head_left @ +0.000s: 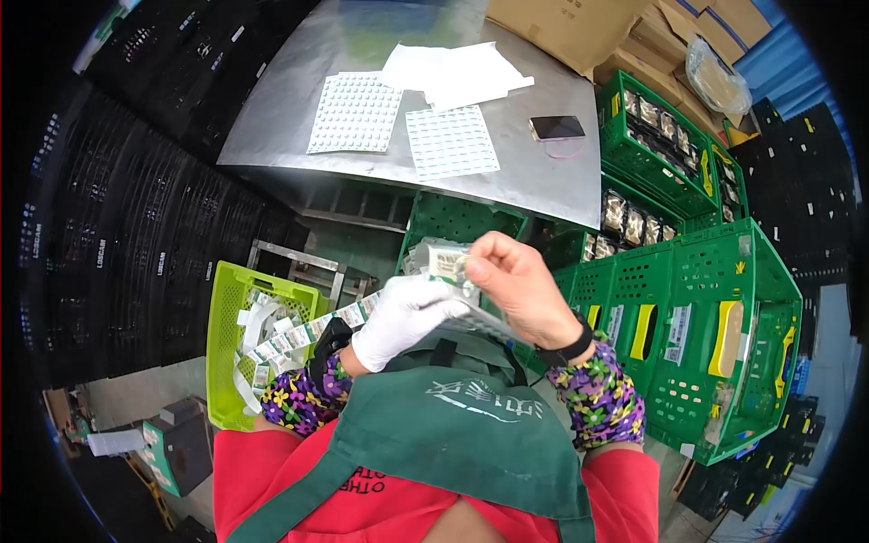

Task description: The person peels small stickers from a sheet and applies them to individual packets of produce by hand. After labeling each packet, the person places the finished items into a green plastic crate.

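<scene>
The packet [444, 264], silvery with a printed face, is held between the two hands in front of the green apron [453, 407], short of the surface [272, 122]. The left hand [403, 317], in a white glove, is closed on the packet's lower side, its thumb extended along it; its other fingertips are hidden. The bare right hand [518, 282] pinches narrowly at the packet's upper right edge with thumb and forefinger. A dark band [570, 346] is worn on the right wrist.

A strip of printed labels [294, 338] runs from beside the gloved hand down to a lime-green basket [217, 362], where more strip lies in loops (how many lengths cannot be told). Behind the packet, a dark green crate [471, 215] stands partly under the surface's edge.

On the metal surface: a sheet of rounded labels [356, 113], a sheet of small rectangular labels [453, 143] to its right, crumpled white paper [466, 74] touching both, and a phone [558, 128] with a pink cord near the right edge.
</scene>
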### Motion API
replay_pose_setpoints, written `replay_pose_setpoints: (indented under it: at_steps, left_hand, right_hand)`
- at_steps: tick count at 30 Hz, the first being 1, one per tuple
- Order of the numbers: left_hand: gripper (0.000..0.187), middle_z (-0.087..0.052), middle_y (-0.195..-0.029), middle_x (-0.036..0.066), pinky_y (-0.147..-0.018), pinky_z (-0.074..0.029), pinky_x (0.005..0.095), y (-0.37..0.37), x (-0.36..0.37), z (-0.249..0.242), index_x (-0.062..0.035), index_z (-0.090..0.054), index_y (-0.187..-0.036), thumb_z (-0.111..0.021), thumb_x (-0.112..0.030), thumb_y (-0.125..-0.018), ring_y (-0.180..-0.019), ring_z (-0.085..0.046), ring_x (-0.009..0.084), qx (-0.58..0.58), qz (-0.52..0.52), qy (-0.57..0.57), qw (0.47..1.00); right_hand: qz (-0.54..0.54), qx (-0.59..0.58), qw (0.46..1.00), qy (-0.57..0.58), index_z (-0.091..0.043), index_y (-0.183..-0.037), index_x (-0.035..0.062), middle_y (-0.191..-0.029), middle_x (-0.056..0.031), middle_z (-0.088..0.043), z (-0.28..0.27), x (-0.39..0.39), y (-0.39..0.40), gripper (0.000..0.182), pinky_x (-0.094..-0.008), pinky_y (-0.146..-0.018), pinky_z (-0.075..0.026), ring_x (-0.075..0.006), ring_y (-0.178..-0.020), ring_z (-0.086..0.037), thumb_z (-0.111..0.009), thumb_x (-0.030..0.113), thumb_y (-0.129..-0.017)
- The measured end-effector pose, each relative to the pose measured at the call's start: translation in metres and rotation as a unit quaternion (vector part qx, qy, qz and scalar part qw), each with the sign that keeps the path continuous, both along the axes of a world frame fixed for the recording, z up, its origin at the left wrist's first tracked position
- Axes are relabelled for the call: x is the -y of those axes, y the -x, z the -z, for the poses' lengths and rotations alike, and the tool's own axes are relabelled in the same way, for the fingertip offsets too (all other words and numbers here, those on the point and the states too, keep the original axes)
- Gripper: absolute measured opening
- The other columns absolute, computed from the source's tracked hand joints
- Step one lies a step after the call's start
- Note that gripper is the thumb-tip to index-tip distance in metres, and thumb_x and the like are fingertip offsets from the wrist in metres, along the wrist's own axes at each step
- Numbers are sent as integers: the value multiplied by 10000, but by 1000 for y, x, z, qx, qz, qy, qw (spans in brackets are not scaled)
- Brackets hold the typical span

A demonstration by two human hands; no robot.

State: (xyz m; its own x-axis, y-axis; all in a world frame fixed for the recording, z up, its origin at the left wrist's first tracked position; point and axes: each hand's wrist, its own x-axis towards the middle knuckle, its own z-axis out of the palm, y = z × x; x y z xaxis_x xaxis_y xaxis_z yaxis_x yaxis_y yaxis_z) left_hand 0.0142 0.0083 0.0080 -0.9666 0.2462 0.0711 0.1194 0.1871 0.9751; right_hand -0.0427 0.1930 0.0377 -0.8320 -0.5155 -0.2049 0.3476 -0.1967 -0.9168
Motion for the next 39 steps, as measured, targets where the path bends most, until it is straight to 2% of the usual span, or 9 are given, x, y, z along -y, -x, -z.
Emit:
replay_pose_setpoints:
  at_steps: [5,15,18,23,25,27,31,37,39]
  left_hand:
    - [130,-734,-889,82,-730,-523,299,-10,-3,11,-52,-753,-955,-697,-113,-854,-809,-684,157,-13,76,9,997]
    - [153,-717,-942,113,-747,-532,322,-13,-3,11,-59,-734,-993,-719,-104,-848,-807,-685,231,2,-89,-13,996]
    - [172,-717,-947,112,-742,-532,324,-12,-2,17,-60,-729,-1005,-725,-102,-839,-820,-687,234,-32,-71,36,996]
    - [198,-720,-947,102,-741,-536,336,-12,-4,16,-65,-726,-1022,-731,-116,-831,-828,-692,246,-100,-57,65,991]
    - [203,-723,-943,98,-743,-537,341,-10,-3,15,-67,-727,-1025,-731,-119,-828,-831,-694,249,-124,-58,85,987]
    - [196,-724,-942,89,-749,-539,342,-10,-1,15,-80,-732,-1021,-728,-125,-830,-841,-696,253,-141,-31,103,984]
    - [191,-723,-958,88,-765,-537,336,-11,-2,12,-92,-734,-1024,-721,-138,-839,-868,-694,254,-103,-27,53,993]
    - [168,-725,-936,85,-788,-533,344,-12,-4,13,-91,-738,-1014,-700,-169,-870,-872,-698,256,-77,7,71,994]
    - [165,-725,-915,92,-782,-532,346,-16,-9,17,-85,-743,-998,-694,-183,-875,-861,-700,260,-43,41,67,996]
  right_hand:
    - [146,-19,988,-44,-603,-945,46,-783,49,-576,0,-1,40,117,-187,-597,-375,-14,-671,-480,-631,159,-962]
    - [91,-45,983,-151,-618,-824,14,-632,92,-531,22,4,-7,137,-186,-485,-297,29,-563,-393,-666,97,-921]
    - [90,-68,979,-169,-622,-826,29,-596,59,-540,28,8,-13,172,-236,-476,-334,-25,-510,-423,-677,167,-913]
    - [54,-202,843,-495,-609,-893,66,-581,-57,-550,12,3,-6,309,-363,-541,-432,-206,-521,-531,-676,367,-879]
    - [15,-149,899,-412,-619,-960,38,-591,-30,-579,25,-7,0,314,-327,-608,-448,-157,-584,-569,-639,349,-924]
    - [-53,-3,990,-127,-630,-1013,-6,-601,0,-587,25,-7,-1,354,-298,-678,-446,-125,-643,-578,-577,343,-978]
    - [-25,59,993,-95,-647,-1017,4,-626,108,-455,20,-16,13,275,-189,-586,-340,-6,-601,-346,-543,258,-1010]
    - [-54,-39,983,-170,-577,-808,42,-651,85,-494,19,-2,1,185,-191,-555,-329,4,-601,-392,-647,142,-947]
    - [95,-54,991,-74,-569,-819,40,-692,84,-523,18,3,13,181,-183,-559,-334,7,-624,-408,-627,138,-960]
